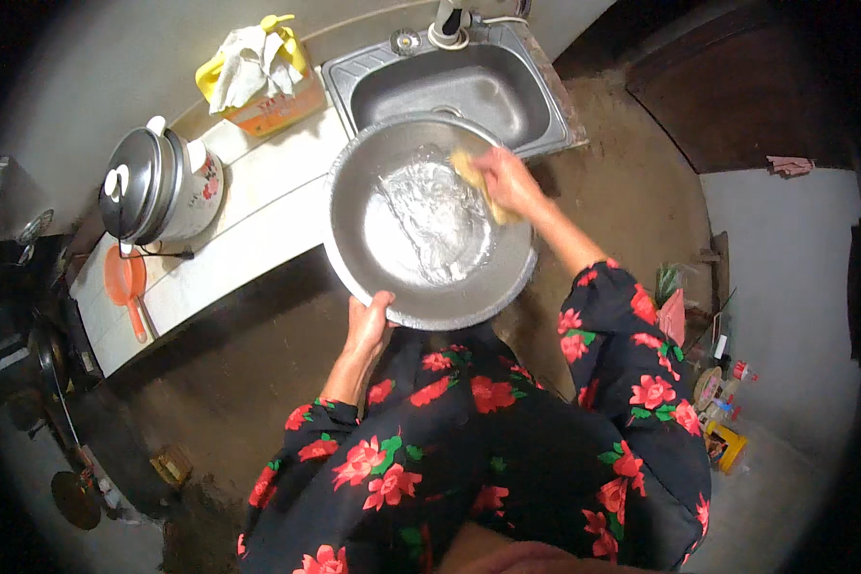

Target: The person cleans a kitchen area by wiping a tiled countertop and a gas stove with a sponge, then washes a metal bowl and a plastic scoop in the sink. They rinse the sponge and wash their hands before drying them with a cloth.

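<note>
A large round metal basin (438, 305) with some water in its bottom is tilted before me, partly over the front edge of the sink (466, 93). My left hand (369, 323) grips the basin's near left rim, its thumb on top and the fingers hidden beneath. My right hand (509, 183) holds a yellowish cloth or sponge (501, 208) against the inner wall at the right. That hand looks slightly blurred.
On the tiled counter (273, 208) stand an electric rice cooker (161, 186), an orange plastic strainer or scoop (124, 276) and a yellow-handled container (273, 115) with a white cloth (251, 68) over it. A faucet (448, 21) rises behind the sink. Various items lie along the right wall.
</note>
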Action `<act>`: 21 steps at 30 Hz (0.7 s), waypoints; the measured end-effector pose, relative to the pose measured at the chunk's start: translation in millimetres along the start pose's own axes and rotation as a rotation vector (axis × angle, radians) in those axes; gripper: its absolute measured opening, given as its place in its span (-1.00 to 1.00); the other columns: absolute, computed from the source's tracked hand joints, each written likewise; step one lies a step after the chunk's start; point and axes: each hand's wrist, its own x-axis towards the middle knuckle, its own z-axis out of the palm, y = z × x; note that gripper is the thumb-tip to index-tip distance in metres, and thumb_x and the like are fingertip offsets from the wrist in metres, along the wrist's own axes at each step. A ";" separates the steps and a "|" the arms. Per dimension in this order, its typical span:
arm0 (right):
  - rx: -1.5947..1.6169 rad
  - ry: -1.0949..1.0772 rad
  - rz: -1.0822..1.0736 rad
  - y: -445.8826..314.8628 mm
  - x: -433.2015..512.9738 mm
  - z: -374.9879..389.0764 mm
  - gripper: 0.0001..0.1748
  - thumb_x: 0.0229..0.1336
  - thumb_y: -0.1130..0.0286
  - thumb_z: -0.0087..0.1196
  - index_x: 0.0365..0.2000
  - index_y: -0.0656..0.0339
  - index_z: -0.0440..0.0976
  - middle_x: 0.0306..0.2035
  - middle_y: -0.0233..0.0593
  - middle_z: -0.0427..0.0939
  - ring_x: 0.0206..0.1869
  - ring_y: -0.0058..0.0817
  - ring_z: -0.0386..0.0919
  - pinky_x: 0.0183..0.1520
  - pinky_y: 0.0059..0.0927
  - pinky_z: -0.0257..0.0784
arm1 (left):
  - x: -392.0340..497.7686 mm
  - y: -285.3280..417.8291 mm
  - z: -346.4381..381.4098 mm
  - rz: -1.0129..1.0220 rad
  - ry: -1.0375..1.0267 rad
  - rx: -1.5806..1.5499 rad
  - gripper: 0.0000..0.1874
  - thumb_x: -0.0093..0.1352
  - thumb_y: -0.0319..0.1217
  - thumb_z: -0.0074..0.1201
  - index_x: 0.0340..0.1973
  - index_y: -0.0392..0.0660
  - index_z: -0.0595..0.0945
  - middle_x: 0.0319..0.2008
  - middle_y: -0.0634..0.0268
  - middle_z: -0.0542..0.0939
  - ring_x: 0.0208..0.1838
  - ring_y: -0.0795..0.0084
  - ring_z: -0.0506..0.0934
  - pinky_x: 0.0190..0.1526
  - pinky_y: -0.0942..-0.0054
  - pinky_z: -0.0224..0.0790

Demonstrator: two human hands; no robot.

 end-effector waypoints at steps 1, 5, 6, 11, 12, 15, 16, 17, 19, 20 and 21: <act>0.025 0.025 -0.006 -18.0 16.6 -18.1 -0.66 0.03 0.55 0.01 -0.16 0.19 0.63 -0.28 0.02 0.49 -0.10 -0.02 0.47 0.01 -0.11 0.39 | -2.3 -0.7 -2.7 -0.007 0.024 -0.003 -0.72 0.24 -0.53 -0.01 -0.14 -0.39 0.49 -0.34 0.16 0.56 -0.43 0.37 0.59 -0.52 0.45 0.51; -0.267 -0.070 -0.085 4.5 37.3 -38.9 -0.70 0.03 0.55 0.03 -0.20 0.16 0.63 -0.26 -0.06 0.51 -0.16 -0.11 0.52 -0.12 -0.15 0.47 | 1.8 -9.8 -2.7 -0.021 -0.011 -0.132 -0.79 0.25 -0.54 0.00 -0.21 -0.36 0.50 -0.40 0.22 0.54 -0.48 0.41 0.56 -0.56 0.44 0.47; -0.320 -0.125 -0.110 6.5 37.7 -39.8 -0.70 0.02 0.55 0.04 -0.21 0.15 0.63 -0.25 -0.07 0.51 -0.17 -0.11 0.54 -0.14 -0.15 0.49 | 0.1 -7.9 -2.0 -0.033 -0.014 -0.125 -0.75 0.24 -0.53 0.00 -0.17 -0.37 0.47 -0.38 0.22 0.52 -0.46 0.40 0.56 -0.55 0.44 0.49; -0.486 -0.696 -0.031 11.3 -17.3 -14.5 -0.78 0.01 0.50 0.07 -0.30 0.20 0.64 -0.24 0.09 0.59 -0.24 0.06 0.61 -0.20 0.00 0.52 | -8.9 -2.0 14.1 -0.082 0.018 -0.141 -0.74 0.26 -0.53 0.00 -0.15 -0.34 0.48 -0.40 0.23 0.53 -0.48 0.44 0.55 -0.60 0.49 0.44; -0.297 -0.705 0.043 1.4 -22.0 -18.1 -0.75 0.00 0.51 0.05 -0.27 0.20 0.64 -0.24 0.11 0.58 -0.19 0.06 0.60 -0.15 -0.02 0.51 | -9.3 -1.1 14.2 -0.100 0.004 -0.141 -0.71 0.26 -0.52 0.00 -0.11 -0.33 0.46 -0.38 0.22 0.53 -0.46 0.42 0.57 -0.57 0.48 0.49; 0.049 -0.429 0.145 -29.1 -8.6 -38.9 -0.63 0.01 0.53 0.01 -0.15 0.14 0.65 -0.16 0.15 0.57 0.01 0.03 0.53 0.08 -0.10 0.42 | -16.3 2.2 19.7 -0.129 0.056 -0.144 -0.71 0.25 -0.52 0.00 -0.11 -0.35 0.47 -0.35 0.19 0.54 -0.40 0.36 0.59 -0.51 0.39 0.57; -0.002 -0.390 0.174 -22.4 -6.8 -34.9 -0.63 0.02 0.53 0.00 -0.14 0.13 0.65 -0.16 0.16 0.56 0.00 0.03 0.53 0.08 -0.10 0.43 | -22.2 9.6 28.5 -0.134 0.069 -0.157 -0.70 0.25 -0.50 0.01 -0.12 -0.35 0.47 -0.33 0.18 0.53 -0.38 0.34 0.59 -0.49 0.37 0.57; -0.053 -0.351 0.202 -10.5 -7.1 -24.8 -0.63 0.03 0.53 -0.01 -0.13 0.13 0.64 -0.16 0.18 0.55 -0.02 0.04 0.54 0.08 -0.10 0.43 | -22.9 8.2 32.6 -0.123 0.063 -0.173 -0.70 0.24 -0.50 0.01 -0.12 -0.36 0.46 -0.33 0.18 0.53 -0.37 0.34 0.59 -0.49 0.38 0.56; -0.049 -0.601 0.200 -19.5 7.2 -28.2 -0.62 0.09 0.53 -0.03 -0.07 0.15 0.61 -0.16 0.19 0.53 -0.05 0.04 0.54 0.07 -0.10 0.44 | -17.5 1.0 31.7 -0.078 0.070 -0.198 -0.69 0.24 -0.49 0.02 -0.12 -0.36 0.46 -0.32 0.18 0.53 -0.37 0.33 0.59 -0.49 0.38 0.56; 0.067 -0.517 0.181 -28.0 13.0 -32.9 -0.62 0.09 0.53 -0.02 -0.07 0.17 0.61 -0.15 0.19 0.53 -0.04 0.04 0.54 0.07 -0.10 0.44 | -19.4 1.0 25.0 -0.126 0.051 -0.102 -0.66 0.23 -0.49 0.02 -0.09 -0.37 0.45 -0.29 0.15 0.52 -0.36 0.32 0.59 -0.49 0.37 0.56; 0.183 -0.447 0.174 -34.7 12.6 -39.5 -0.63 0.10 0.52 -0.01 -0.07 0.19 0.61 -0.13 0.20 0.53 -0.04 0.04 0.54 0.07 -0.10 0.43 | -34.2 15.5 37.5 -0.101 0.099 -0.156 -0.62 0.23 -0.49 0.01 -0.05 -0.37 0.44 -0.27 0.14 0.52 -0.38 0.32 0.57 -0.52 0.40 0.51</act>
